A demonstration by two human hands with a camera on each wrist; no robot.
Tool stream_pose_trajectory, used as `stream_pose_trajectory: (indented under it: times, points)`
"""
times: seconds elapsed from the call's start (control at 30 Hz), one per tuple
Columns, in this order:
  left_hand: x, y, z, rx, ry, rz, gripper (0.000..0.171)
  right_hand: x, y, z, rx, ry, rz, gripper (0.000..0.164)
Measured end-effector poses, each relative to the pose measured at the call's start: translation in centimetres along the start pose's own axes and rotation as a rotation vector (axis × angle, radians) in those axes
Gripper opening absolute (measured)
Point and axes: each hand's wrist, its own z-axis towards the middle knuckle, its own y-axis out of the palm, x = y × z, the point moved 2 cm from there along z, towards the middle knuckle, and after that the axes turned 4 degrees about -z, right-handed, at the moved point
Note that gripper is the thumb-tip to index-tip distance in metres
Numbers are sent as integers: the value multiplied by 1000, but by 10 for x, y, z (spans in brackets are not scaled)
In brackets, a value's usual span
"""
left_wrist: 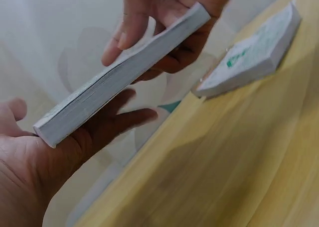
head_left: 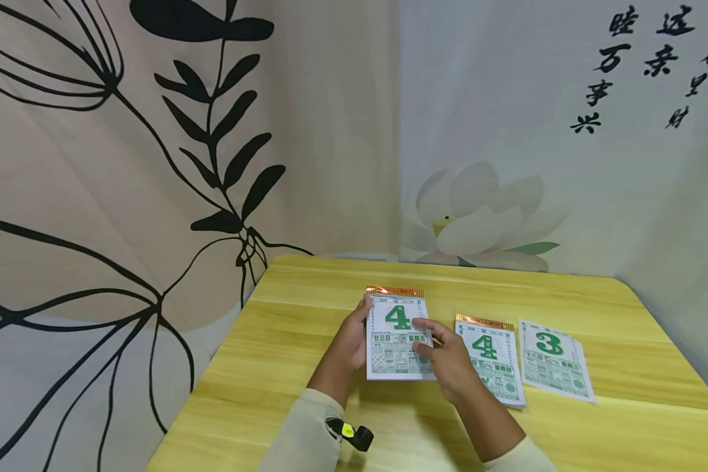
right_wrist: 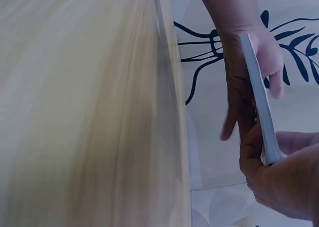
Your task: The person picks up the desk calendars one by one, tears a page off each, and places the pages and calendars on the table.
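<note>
Here's my right hand, gripping the right side of a thick white paper calendar pad printed in green, two digits on its face and the other fingers curled beneath; my left hand carries the other side, fingers stretched out underneath. Now the print: a big green 4, 廿三日 below it on the left, the finer lines too small to read. Across the top runs a shiny red-and-gold ribbed strip. From the left, the pad shows a dense grey-white block of page edges, tilted and raised off the table, and a thin white curl of paper stands up by my right hand. Just beyond my right wrist lies a second white-and-green calendar pad with a red-and-gold top, also reading 4, partly behind my hand; close beside it, a single white sheet printed in green reads 3 and 十八日. Under it all, the yellow wood-grain table: grain runs left of my hands to the slanting left edge, and a strip of it lies between the held pad and the back edge. Farther out, black brush characters on the pale cloth backdrop include 万事兴.
</note>
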Motion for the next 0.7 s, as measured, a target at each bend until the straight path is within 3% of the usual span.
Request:
stream_pose_trajectory:
  times: [0.17,0.27,0.37,0.53,0.63,0.7]
  points:
    - [-4,3,6,-24,-17,-69,67,-3,-5,-6,7,-39,-102,62]
    - [-7,5,9,-29,-19,-104,70,-4,-3,-11,52,-103,-221,72]
    - [-7,8,10,-31,-15,-127,75,-6,2,-16,142,-224,-404,75]
    - [-6,13,12,-63,-3,-147,80,-10,14,-30,331,-501,-754,67]
    - [-7,16,13,-91,-11,-163,78,-9,21,-37,379,-634,-870,61]
    - [-8,19,14,-112,-22,-176,77,-8,23,-39,382,-676,-905,60]
